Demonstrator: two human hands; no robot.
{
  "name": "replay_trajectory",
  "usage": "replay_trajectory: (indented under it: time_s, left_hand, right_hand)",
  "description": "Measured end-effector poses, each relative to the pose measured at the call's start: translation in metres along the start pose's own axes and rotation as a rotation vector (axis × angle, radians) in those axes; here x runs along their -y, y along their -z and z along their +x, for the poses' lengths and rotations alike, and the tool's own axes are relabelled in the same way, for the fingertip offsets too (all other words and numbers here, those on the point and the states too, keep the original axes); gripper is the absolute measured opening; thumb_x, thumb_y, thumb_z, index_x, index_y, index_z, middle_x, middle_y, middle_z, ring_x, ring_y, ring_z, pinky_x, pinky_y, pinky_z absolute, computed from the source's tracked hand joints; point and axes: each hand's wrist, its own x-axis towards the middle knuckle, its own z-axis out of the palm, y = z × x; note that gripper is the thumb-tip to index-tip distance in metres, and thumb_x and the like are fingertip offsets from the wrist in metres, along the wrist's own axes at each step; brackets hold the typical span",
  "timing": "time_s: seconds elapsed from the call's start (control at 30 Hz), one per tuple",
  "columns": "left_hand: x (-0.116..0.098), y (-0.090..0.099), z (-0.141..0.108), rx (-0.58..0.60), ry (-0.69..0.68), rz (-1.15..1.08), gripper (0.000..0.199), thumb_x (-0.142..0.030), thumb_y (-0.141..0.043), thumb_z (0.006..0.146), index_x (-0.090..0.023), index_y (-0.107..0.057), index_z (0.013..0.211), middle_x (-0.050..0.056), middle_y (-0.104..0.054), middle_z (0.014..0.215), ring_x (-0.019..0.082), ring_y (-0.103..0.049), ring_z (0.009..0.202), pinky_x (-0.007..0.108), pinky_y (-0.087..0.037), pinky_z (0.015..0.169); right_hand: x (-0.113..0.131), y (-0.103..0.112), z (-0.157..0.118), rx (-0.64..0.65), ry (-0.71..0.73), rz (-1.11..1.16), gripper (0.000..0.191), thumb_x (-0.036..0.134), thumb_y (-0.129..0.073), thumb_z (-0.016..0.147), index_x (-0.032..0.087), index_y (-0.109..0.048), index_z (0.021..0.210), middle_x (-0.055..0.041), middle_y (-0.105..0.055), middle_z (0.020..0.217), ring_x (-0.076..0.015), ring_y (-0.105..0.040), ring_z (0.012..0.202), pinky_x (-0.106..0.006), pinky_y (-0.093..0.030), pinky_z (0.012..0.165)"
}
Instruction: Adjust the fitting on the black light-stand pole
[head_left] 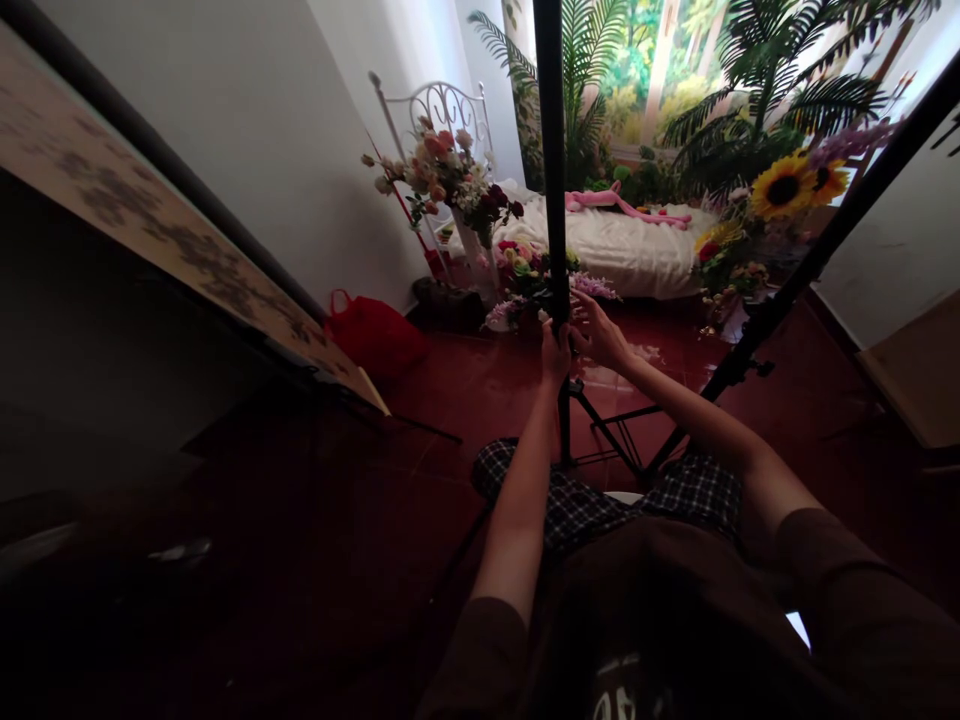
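Note:
In front of me a black upright stand pole (556,150) runs from the top of the head view down to braced legs (616,432) near the floor. My left hand (556,352) is closed around the pole from the left, with its thumb pointing up. On the pole's right side is my right hand (600,332), its fingers and thumb spread apart and their tips at the pole. Whether a small fitting lies between those fingertips is too dark to make out. A second black pole (795,285) slants along my right side, with a knob (763,369) on it.
Flower arrangements (454,165) and sunflowers (782,184) flank a cream-covered bed (630,250) at the back. A red bag (379,335) sits on the dark red floor (450,400). To the left leans a long patterned panel (172,215); a wooden board (919,375) stands at the right.

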Motion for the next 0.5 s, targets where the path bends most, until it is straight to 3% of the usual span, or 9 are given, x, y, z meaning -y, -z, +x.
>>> replay_trajectory:
  time_s: [0.13, 0.27, 0.4, 0.5]
  left_hand:
    - [0.0, -0.002, 0.0, -0.059, -0.008, 0.025, 0.049, -0.063, -0.046, 0.092, -0.02, -0.053, 0.115, 0.013, -0.067, 0.109, 0.022, -0.065, 0.101, 0.036, -0.05, 0.093]
    - [0.0, -0.002, 0.0, -0.056, -0.034, 0.036, 0.055, -0.067, -0.042, 0.091, -0.018, -0.054, 0.113, 0.014, -0.067, 0.106, 0.022, -0.065, 0.097, 0.036, -0.05, 0.092]
    - [-0.002, -0.002, -0.001, -0.054, -0.028, 0.048, 0.059, -0.069, -0.041, 0.09, -0.017, -0.054, 0.114, 0.015, -0.067, 0.107, 0.023, -0.065, 0.099, 0.037, -0.049, 0.093]
    - [-0.003, -0.002, -0.001, -0.056, -0.008, 0.048, 0.059, -0.069, -0.041, 0.09, -0.017, -0.053, 0.115, 0.015, -0.067, 0.107, 0.023, -0.065, 0.099, 0.037, -0.049, 0.093]
  right_hand:
    - [-0.006, 0.01, -0.039, 0.009, 0.086, -0.042, 0.042, 0.023, -0.05, 0.092, 0.019, -0.054, 0.134, -0.0121, -0.059, 0.134, -0.0256, -0.052, 0.128, -0.042, -0.047, 0.106]
    - [-0.016, 0.006, -0.057, 0.058, 0.111, -0.095, 0.035, 0.019, -0.052, 0.09, 0.02, -0.061, 0.125, -0.0108, -0.061, 0.135, -0.0265, -0.053, 0.127, -0.048, -0.04, 0.113]
    - [-0.014, 0.001, -0.055, 0.062, -0.084, -0.064, 0.043, 0.025, -0.055, 0.091, 0.019, -0.055, 0.133, -0.012, -0.066, 0.127, -0.027, -0.062, 0.113, -0.042, -0.053, 0.095]
    - [-0.003, 0.0, -0.045, 0.04, -0.226, -0.039, 0.046, 0.033, -0.061, 0.09, 0.021, -0.053, 0.133, -0.0101, -0.067, 0.127, -0.0266, -0.067, 0.102, -0.036, -0.056, 0.08]
